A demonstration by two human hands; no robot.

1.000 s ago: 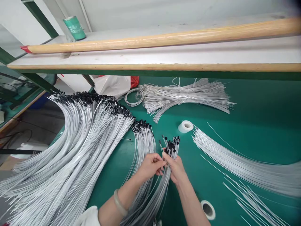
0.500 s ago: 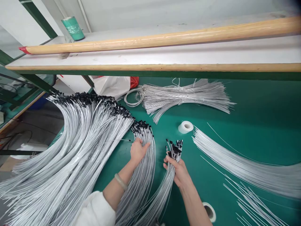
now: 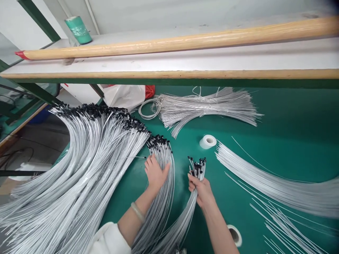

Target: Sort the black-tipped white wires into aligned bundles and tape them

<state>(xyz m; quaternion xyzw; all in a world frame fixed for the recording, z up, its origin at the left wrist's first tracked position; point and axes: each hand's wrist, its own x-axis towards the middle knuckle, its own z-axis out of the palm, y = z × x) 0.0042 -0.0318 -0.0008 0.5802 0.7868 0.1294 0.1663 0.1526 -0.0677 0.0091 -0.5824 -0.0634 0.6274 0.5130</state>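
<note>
My right hand (image 3: 200,190) is closed around a bundle of thin grey cables (image 3: 189,211), just below their black end connectors (image 3: 198,166). The cables trail down towards the bottom edge. To the left, my left hand (image 3: 156,173) lies over a second cable bundle (image 3: 166,190), fingers extended and thumb apart. Black connectors (image 3: 159,141) at the top of that bundle show beyond the fingertips. A single loose cable pokes out by the left fingertips, its black end close to them.
A large heap of grey cables (image 3: 87,165) covers the left. Tied wires (image 3: 209,107) lie at the back, with a tape roll (image 3: 208,141) before them. More wires (image 3: 265,176) spread right; another roll (image 3: 235,235) is near my right forearm. A shelf (image 3: 169,74) crosses above.
My left hand's fingers have straightened and spread over the second bundle. The right hand keeps its hold on the cables, nearly still. The whole view has shifted slightly.
</note>
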